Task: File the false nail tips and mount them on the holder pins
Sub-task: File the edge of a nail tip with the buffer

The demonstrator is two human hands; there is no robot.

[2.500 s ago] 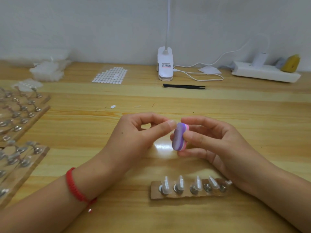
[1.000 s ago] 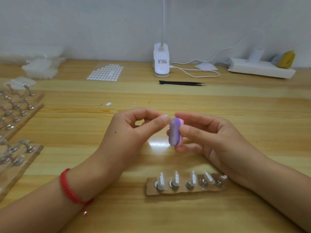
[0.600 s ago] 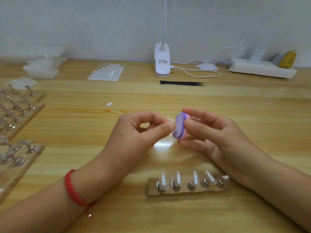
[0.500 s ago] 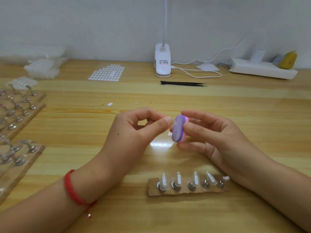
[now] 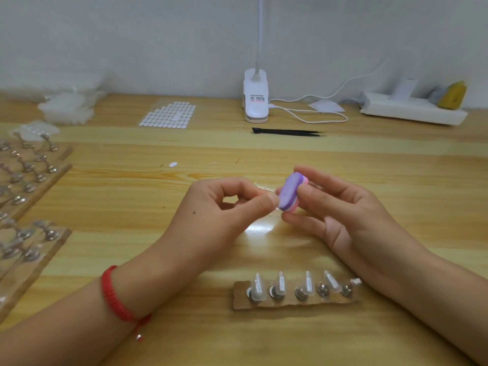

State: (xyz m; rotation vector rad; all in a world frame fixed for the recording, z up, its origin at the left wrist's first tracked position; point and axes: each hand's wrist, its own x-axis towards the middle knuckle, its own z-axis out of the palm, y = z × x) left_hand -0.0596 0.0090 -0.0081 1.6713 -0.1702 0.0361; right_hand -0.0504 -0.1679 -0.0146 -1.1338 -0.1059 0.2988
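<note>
My left hand [image 5: 224,210] pinches a clear false nail tip [image 5: 264,187] between thumb and fingers; the tip is thin and only partly visible. My right hand [image 5: 343,215] grips a small purple and pink filing block [image 5: 290,192] and holds its purple face against the tip's end. Both hands hover above the middle of the wooden table. Near the front edge lies a small brown holder strip [image 5: 295,299] with several metal pins, most carrying clear nail tips.
Wooden boards with rows of metal pins [image 5: 26,180] line the left side. A sheet of white adhesive tabs [image 5: 169,114], a white clip lamp base [image 5: 255,101], black tweezers [image 5: 287,132], a white power strip [image 5: 412,110] and a pile of clear bags [image 5: 66,107] sit at the back.
The filing block has slid up and down against the nail tip, now sitting slightly higher and tilted. The left hand has held its pinch in place throughout.
</note>
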